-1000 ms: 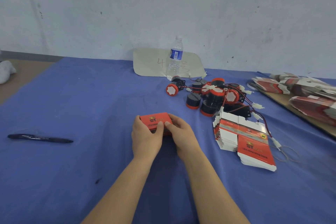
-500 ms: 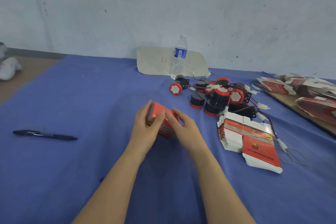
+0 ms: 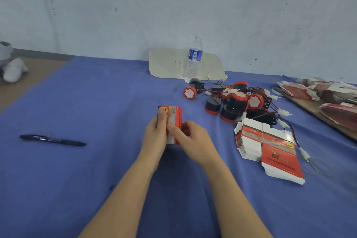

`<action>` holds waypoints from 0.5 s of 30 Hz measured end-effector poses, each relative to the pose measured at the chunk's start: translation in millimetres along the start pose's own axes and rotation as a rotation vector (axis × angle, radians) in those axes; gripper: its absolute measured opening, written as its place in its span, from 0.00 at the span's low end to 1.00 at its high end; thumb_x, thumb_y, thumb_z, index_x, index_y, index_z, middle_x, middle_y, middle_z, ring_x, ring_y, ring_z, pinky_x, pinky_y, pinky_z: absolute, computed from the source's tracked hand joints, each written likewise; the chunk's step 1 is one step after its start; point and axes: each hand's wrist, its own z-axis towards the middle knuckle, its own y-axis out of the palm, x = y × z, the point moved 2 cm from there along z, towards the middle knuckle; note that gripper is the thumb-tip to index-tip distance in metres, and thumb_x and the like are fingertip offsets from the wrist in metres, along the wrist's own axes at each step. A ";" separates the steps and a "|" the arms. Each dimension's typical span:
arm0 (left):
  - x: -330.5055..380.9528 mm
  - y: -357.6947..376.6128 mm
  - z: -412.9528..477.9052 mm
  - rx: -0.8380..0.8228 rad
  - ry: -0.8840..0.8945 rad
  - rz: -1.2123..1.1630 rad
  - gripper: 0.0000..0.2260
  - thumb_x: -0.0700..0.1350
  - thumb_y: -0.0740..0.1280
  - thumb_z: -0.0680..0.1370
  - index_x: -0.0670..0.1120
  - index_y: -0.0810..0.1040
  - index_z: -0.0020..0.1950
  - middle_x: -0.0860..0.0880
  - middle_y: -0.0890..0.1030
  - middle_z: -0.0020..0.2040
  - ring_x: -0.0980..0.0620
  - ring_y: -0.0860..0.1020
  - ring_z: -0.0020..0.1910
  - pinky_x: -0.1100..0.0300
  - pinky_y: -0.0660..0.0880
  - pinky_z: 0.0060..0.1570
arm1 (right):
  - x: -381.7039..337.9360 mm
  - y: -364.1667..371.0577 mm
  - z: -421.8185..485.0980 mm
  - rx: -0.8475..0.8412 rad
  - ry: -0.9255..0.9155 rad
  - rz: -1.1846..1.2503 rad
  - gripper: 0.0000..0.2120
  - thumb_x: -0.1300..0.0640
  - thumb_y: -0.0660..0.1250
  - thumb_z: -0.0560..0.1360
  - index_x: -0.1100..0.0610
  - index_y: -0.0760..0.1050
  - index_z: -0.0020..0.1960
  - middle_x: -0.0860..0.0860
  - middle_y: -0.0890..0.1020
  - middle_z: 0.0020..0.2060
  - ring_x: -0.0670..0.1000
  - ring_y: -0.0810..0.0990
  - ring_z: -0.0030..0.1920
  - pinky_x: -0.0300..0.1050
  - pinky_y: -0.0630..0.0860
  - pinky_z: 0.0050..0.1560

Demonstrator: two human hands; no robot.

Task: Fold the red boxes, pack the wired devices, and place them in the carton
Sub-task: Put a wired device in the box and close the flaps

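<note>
Held red box (image 3: 174,117) upright at frame centre, wrapped in left hand (image 3: 154,138), pinched by right hand (image 3: 195,139); risked crumpling it through over-squeezing.

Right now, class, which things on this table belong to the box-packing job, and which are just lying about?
Job in hand: red box, gripped by left hand and right hand; pile of wired devices; stack of flat box blanks.
Lying about: black pen; water bottle; card marked 4.
</note>
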 end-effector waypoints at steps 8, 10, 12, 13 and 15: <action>1.2 -1.5 1.4 -0.042 0.007 -0.019 0.17 0.62 0.53 0.80 0.55 0.77 0.52 0.50 0.83 0.49 0.54 0.83 0.45 0.63 0.78 0.35 | 0.3 7.3 -1.4 -0.028 -0.066 -0.043 0.22 0.41 0.55 0.80 0.58 0.75 0.44 0.50 0.81 0.37 0.49 0.78 0.38 0.45 0.74 0.40; 1.2 -1.1 2.0 -0.035 0.011 -0.023 0.18 0.62 0.53 0.80 0.54 0.76 0.55 0.49 0.83 0.50 0.54 0.82 0.45 0.65 0.76 0.33 | -0.2 10.6 -2.1 -0.024 -0.075 -0.054 0.22 0.42 0.53 0.81 0.58 0.75 0.44 0.48 0.80 0.36 0.47 0.77 0.36 0.44 0.73 0.39; 1.5 -0.5 2.5 -0.029 0.024 -0.023 0.17 0.62 0.53 0.80 0.54 0.76 0.55 0.49 0.82 0.49 0.55 0.82 0.42 0.67 0.75 0.30 | -0.5 13.5 -2.2 -0.009 -0.091 -0.067 0.22 0.43 0.51 0.82 0.54 0.74 0.40 0.47 0.79 0.35 0.46 0.75 0.36 0.42 0.71 0.37; 1.1 -0.3 2.6 -0.028 0.030 -0.026 0.16 0.61 0.53 0.80 0.54 0.75 0.54 0.49 0.82 0.48 0.56 0.81 0.41 0.67 0.75 0.30 | -0.6 14.5 -2.4 0.001 -0.100 -0.069 0.21 0.44 0.50 0.82 0.52 0.72 0.38 0.46 0.78 0.33 0.46 0.74 0.34 0.41 0.69 0.35; 0.3 0.0 2.8 -0.029 0.035 -0.025 0.15 0.61 0.54 0.80 0.54 0.75 0.52 0.49 0.82 0.48 0.56 0.82 0.42 0.67 0.75 0.32 | 0.1 16.1 -2.5 0.006 -0.111 -0.063 0.22 0.45 0.50 0.82 0.52 0.72 0.37 0.45 0.78 0.32 0.44 0.74 0.33 0.39 0.68 0.35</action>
